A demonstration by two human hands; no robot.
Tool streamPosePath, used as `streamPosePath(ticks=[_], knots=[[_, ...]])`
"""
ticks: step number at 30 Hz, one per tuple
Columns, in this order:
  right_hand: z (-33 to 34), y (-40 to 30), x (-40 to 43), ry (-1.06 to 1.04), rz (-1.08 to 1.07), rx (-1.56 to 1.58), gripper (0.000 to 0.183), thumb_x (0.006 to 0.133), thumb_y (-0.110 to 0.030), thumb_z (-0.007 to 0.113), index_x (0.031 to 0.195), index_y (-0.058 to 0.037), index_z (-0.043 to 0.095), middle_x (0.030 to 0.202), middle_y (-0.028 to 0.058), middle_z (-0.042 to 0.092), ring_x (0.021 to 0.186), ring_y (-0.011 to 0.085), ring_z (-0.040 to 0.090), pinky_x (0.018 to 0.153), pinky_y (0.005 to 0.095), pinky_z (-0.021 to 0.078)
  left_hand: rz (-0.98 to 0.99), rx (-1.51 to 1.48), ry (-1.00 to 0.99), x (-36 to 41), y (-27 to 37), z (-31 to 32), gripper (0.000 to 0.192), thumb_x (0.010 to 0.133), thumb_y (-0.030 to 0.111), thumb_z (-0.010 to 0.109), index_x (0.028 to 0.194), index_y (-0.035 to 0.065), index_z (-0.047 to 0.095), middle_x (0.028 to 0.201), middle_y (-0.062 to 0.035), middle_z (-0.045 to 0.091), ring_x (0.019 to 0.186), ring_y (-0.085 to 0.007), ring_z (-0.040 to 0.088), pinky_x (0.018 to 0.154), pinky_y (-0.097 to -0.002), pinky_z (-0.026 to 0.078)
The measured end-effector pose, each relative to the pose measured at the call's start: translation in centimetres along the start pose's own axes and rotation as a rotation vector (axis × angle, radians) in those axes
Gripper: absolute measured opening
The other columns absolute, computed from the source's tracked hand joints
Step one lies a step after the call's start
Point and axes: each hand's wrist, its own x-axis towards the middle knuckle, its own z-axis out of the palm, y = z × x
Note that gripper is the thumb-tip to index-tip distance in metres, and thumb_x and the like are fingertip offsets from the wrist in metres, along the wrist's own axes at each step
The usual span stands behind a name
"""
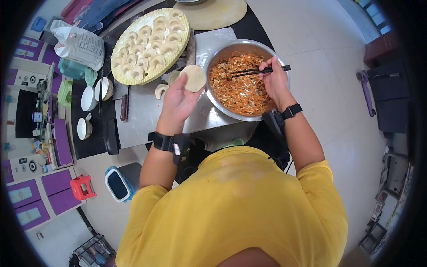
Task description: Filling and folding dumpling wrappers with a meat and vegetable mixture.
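A round dough wrapper (194, 78) lies on the fingers of my left hand (181, 100), with the thumb over its edge. My right hand (276, 77) grips a pair of black chopsticks (255, 70), their tips in the chopped orange and brown filling (238, 93). That filling sits in a wide stainless steel bowl (245, 117). Beyond my left hand, rows of folded dumplings (150, 43) rest on a floured, pale yellow round tray (121, 80). Close behind the left hand are a single dumpling (161, 90) and another wrapper (173, 77), partly hidden.
A cleaver with a brown handle (124, 107) lies on the metal board (140, 130). White bowls (89, 99) and a white flour bag (81, 45) stand at left. A round wooden board (213, 15) is at the back. On the floor are a bin (118, 185) and red stool (82, 187).
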Motion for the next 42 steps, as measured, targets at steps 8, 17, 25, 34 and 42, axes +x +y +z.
streamPosePath(ticks=[8, 17, 25, 34, 42], knots=[[-0.6, -1.0, -0.9, 0.053, 0.047, 0.111, 0.027, 0.097, -0.030, 0.035, 0.085, -0.0087, 0.045, 0.069, 0.0099, 0.056, 0.054, 0.0183, 0.049, 0.051, 0.0295, 0.0426, 0.044, 0.055, 0.150, 0.3, -4.3, 0.9, 0.033, 0.094, 0.010, 0.038, 0.125, -0.0016, 0.038, 0.124, -0.0170, 0.048, 0.115, -0.0300, 0.048, 0.099, -0.0437, 0.040], [0.3, -7.2, -3.6, -0.102, -0.138, 0.010, 0.027, 0.096, -0.031, 0.038, 0.084, -0.0089, 0.046, 0.070, 0.0089, 0.056, 0.059, 0.0170, 0.051, 0.056, 0.0281, 0.0442, -0.046, -0.026, 0.100, 1.9, -7.3, 2.5, 0.032, 0.097, 0.016, 0.031, 0.124, 0.0017, 0.039, 0.126, -0.0149, 0.045, 0.116, -0.0285, 0.045, 0.100, -0.0439, 0.038], [4.6, -11.5, -7.1, -0.377, -0.329, -0.520, 0.030, 0.094, -0.031, 0.043, 0.082, -0.0056, 0.052, 0.075, 0.0040, 0.059, 0.065, 0.0105, 0.052, 0.060, 0.0234, 0.0422, -0.159, -0.118, 0.066, 2.4, -8.5, 3.8, 0.034, 0.097, 0.017, 0.030, 0.126, 0.0012, 0.036, 0.130, -0.0150, 0.041, 0.120, -0.0280, 0.041, 0.101, -0.0437, 0.036], [6.6, -13.2, -8.6, -0.504, -0.350, -0.739, 0.030, 0.093, -0.034, 0.047, 0.083, -0.0064, 0.056, 0.079, -0.0001, 0.059, 0.077, 0.0081, 0.055, 0.064, 0.0215, 0.0432, -0.202, -0.176, 0.076, 2.3, -8.6, 3.2, 0.033, 0.097, 0.017, 0.029, 0.125, 0.0020, 0.039, 0.128, -0.0160, 0.043, 0.118, -0.0285, 0.043, 0.099, -0.0440, 0.039], [3.3, -12.9, -6.7, -0.417, -0.450, -0.658, 0.035, 0.094, -0.034, 0.044, 0.079, -0.0049, 0.056, 0.078, 0.0038, 0.059, 0.069, 0.0111, 0.053, 0.062, 0.0236, 0.0428, -0.153, -0.233, 0.080, 2.3, -7.5, 2.5, 0.033, 0.096, 0.016, 0.031, 0.122, 0.0017, 0.042, 0.127, -0.0154, 0.045, 0.119, -0.0298, 0.043, 0.101, -0.0469, 0.036]])
